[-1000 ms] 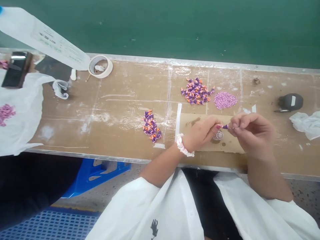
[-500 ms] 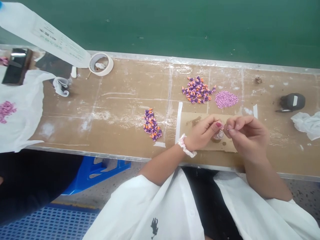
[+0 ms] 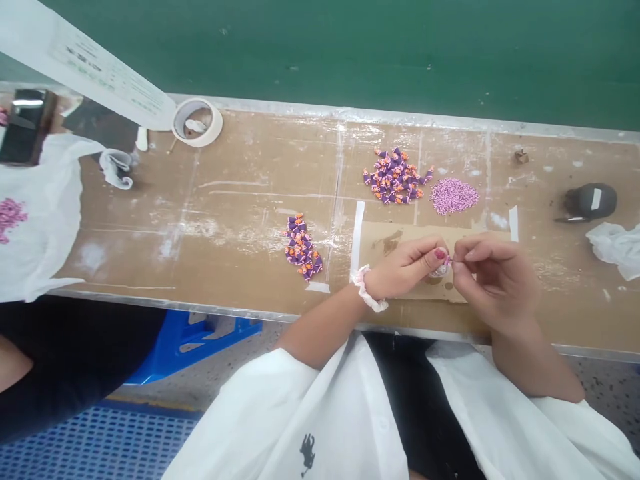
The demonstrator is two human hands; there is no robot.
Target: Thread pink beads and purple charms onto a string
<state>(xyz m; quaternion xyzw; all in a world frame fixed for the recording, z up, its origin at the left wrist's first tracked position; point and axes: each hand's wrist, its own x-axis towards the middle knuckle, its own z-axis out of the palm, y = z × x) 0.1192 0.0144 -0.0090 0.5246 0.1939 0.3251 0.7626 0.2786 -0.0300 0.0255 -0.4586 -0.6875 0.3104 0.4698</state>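
Observation:
My left hand point(image 3: 407, 267), with a white scrunchie point(image 3: 369, 288) at the wrist, is closed in a pinch over a cardboard sheet point(image 3: 375, 237). A tiny pink-purple piece point(image 3: 447, 261) shows at its fingertips; its kind is too small to tell. Thumb and forefinger of my right hand point(image 3: 500, 280) come together at that same piece, touching or nearly so. Below the fingertips sits a small clear round object point(image 3: 440, 271), partly hidden. Beyond the hands lie a pile of purple-and-orange figurines point(image 3: 397, 177) and a heap of tiny pink-purple pieces point(image 3: 454, 195).
More figurines point(image 3: 303, 248) lie left of my left forearm. A tape roll point(image 3: 216, 127), a tall white bottle point(image 3: 115, 80) and white cloth point(image 3: 55, 220) are farther left. At right are a dark rounded object point(image 3: 593, 200) and crumpled white tissue point(image 3: 617, 247). Someone's leg point(image 3: 75, 353) shows at lower left.
My right hand has moved slightly left, bringing its fingertips to those of my left hand, where there was a small gap. The view has shifted a little.

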